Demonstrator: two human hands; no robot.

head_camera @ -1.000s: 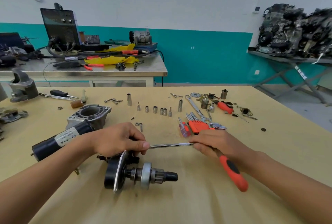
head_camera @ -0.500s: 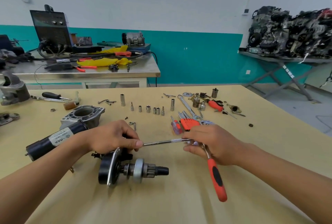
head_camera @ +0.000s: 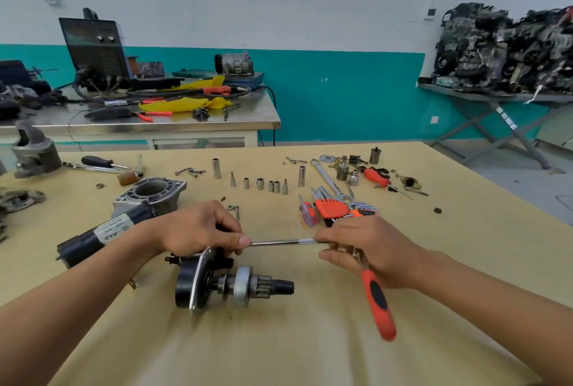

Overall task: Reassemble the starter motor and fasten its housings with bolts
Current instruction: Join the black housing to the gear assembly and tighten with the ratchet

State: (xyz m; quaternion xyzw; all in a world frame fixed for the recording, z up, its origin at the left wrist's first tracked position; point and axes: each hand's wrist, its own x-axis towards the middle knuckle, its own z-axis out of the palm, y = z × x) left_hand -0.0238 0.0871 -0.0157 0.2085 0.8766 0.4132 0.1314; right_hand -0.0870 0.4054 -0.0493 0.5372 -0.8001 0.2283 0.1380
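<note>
On the tan wooden bench (head_camera: 310,339) lies the black starter motor assembly with its steel pinion gear (head_camera: 235,288). The left hand (head_camera: 198,229) pinches one end of a long chrome extension bar (head_camera: 285,242); the right hand (head_camera: 369,249) grasps the orange-handled ratchet wrench (head_camera: 376,302) at the bar's other end

L hand (head_camera: 198,230) fingers pinched, R hand (head_camera: 369,249) fisted

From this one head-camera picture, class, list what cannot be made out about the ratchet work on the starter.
- Socket end of the extension bar: hidden under the left hand, head view.
- Ratchet head: covered by the right hand.
- Ratchet handle: motion-blurred.
- Label on the motor body: too small to read.
- Socket row: sizes too small.
</note>
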